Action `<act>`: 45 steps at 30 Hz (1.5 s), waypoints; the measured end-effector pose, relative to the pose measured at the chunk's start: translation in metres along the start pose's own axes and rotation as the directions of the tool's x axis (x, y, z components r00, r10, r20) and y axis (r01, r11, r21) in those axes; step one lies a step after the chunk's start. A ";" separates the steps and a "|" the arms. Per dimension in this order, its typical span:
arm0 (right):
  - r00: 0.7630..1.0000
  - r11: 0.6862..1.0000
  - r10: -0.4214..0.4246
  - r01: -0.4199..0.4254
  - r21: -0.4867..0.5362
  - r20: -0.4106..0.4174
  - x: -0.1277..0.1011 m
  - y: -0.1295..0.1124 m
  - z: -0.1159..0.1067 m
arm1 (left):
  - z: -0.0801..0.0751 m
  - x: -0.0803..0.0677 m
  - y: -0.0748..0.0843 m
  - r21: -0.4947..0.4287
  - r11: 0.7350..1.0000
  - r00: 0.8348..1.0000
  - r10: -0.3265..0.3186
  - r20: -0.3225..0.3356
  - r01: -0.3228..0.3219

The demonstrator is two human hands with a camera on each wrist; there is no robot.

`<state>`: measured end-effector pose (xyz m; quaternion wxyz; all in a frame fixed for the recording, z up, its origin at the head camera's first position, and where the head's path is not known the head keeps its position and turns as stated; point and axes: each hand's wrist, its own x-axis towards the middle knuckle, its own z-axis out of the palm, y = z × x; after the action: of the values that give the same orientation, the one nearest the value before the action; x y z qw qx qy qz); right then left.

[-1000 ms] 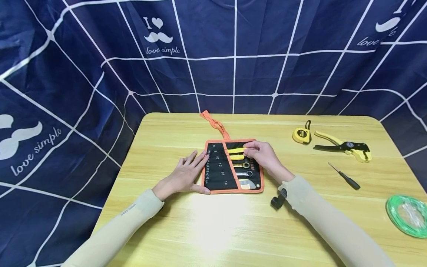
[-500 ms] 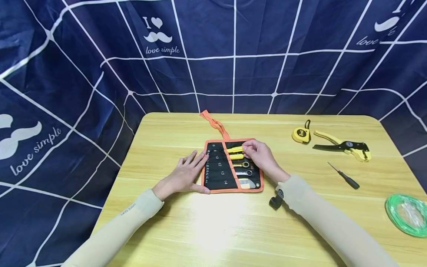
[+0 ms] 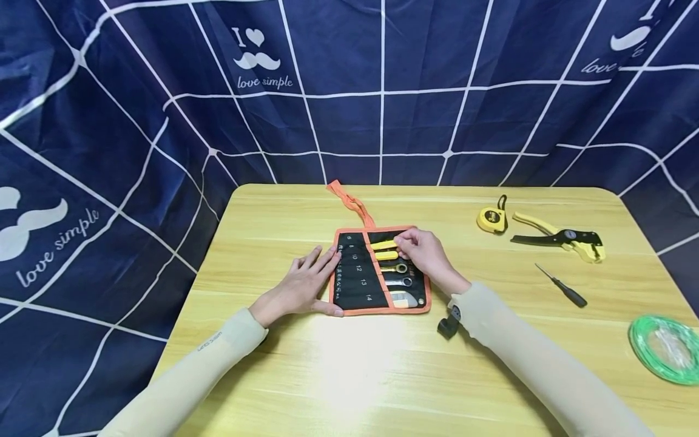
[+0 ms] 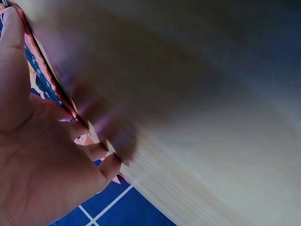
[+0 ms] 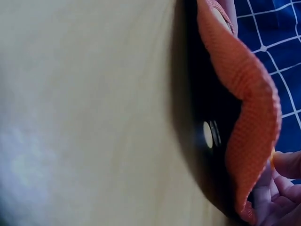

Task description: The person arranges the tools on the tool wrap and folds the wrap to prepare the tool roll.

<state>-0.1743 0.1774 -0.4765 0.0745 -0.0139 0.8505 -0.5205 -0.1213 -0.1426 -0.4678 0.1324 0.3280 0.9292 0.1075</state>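
We pin the wrench roll [image 3: 379,271] flat at mid-surface, left hand [image 3: 306,282] with fingers spread on its left edge; right hand [image 3: 423,255] fingers pinch the topmost yellow-handled wrench [image 3: 384,244].

I count one tool roll [image 3: 360,273] on one wooden table [image 3: 349,376]. In the roll: two yellow-handled tools [image 3: 384,245], two bare metal wrenches [image 3: 397,268], one larger piece at the bottom pocket [image 3: 406,298]. Loose: one tape measure [image 3: 491,218], one yellow cutter [image 3: 557,235], one screwdriver [image 3: 561,286], one green wire coil [image 3: 663,349].
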 end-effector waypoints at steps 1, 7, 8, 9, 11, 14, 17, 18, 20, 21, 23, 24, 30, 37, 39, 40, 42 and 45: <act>1.000 1.000 0.006 -0.006 -0.013 -0.001 0.000 -0.001 0.000 | 0.000 0.000 0.000 -0.001 1.000 1.000 -0.001 0.000 0.001; 0.999 0.995 0.036 -0.034 -0.096 0.017 0.000 -0.005 0.002 | -0.002 -0.001 0.001 0.001 1.000 1.000 0.001 -0.001 -0.001; 0.999 0.995 0.039 -0.036 -0.097 0.023 0.000 -0.005 0.002 | -0.002 -0.001 0.002 0.002 1.000 1.000 0.002 0.000 -0.002; 0.999 0.995 0.040 -0.037 -0.095 0.029 0.000 -0.005 0.002 | -0.002 -0.001 0.002 0.004 1.000 1.000 0.003 0.001 -0.003; 0.998 0.996 0.045 -0.042 -0.076 0.038 0.000 -0.005 0.002 | -0.002 -0.001 0.002 0.006 1.000 1.000 0.005 0.002 -0.005; 0.997 0.998 0.046 -0.044 -0.037 0.059 0.001 -0.004 0.000 | -0.001 0.000 0.001 0.004 1.000 1.000 0.006 0.001 -0.006; 0.995 0.999 0.034 -0.033 -0.020 0.088 0.002 -0.003 -0.003 | 0.000 0.000 0.000 0.001 1.000 1.000 0.007 -0.002 -0.007; 0.995 0.999 0.032 -0.032 -0.010 0.098 0.002 -0.002 -0.004 | 0.000 0.000 0.000 0.000 1.000 1.000 0.006 -0.003 -0.006; 0.993 1.000 0.030 -0.031 0.007 0.116 0.003 -0.001 -0.006 | 0.000 -0.001 0.000 -0.003 1.000 1.000 0.004 -0.005 -0.004; 0.992 0.999 0.028 -0.030 0.015 0.122 0.003 0.000 -0.007 | 0.000 -0.001 0.001 -0.002 1.000 1.000 0.003 -0.006 -0.003; 0.991 0.999 0.031 -0.036 0.035 0.132 0.003 0.002 -0.009 | 0.000 -0.001 0.001 -0.003 1.000 1.000 0.000 -0.008 0.000; 0.990 0.998 0.032 -0.038 0.043 0.136 0.003 0.003 -0.010 | 0.000 -0.001 0.001 -0.003 1.000 1.000 -0.001 -0.009 0.000; 0.988 0.994 0.019 -0.035 0.100 0.155 0.003 0.002 -0.012 | 0.001 0.000 0.000 0.002 1.000 1.000 -0.001 -0.007 0.001; 0.993 0.993 -0.033 0.046 -0.113 0.115 0.004 0.002 -0.007 | 0.001 -0.001 0.001 -0.001 1.000 1.000 0.002 -0.011 -0.002; 0.994 0.984 -0.044 0.060 -0.168 0.099 0.003 0.001 -0.005 | 0.001 -0.001 0.001 -0.001 1.000 1.000 0.002 -0.012 -0.003; 0.995 0.981 -0.042 0.059 -0.182 0.094 0.002 0.001 -0.004 | 0.000 -0.001 0.001 -0.004 1.000 1.000 0.002 -0.012 -0.002; 0.995 0.980 -0.040 0.058 -0.192 0.093 0.002 0.000 -0.002 | 0.000 -0.001 0.001 -0.007 1.000 1.000 0.000 -0.011 0.000; 0.994 0.986 -0.030 0.046 -0.163 0.101 0.002 -0.002 -0.001 | 0.000 0.000 0.001 -0.012 1.000 1.000 -0.003 -0.011 0.003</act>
<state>-0.1764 0.1771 -0.4747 0.1049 -0.0620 0.8856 -0.4482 -0.1201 -0.1418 -0.4676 0.1292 0.3253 0.9297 0.1147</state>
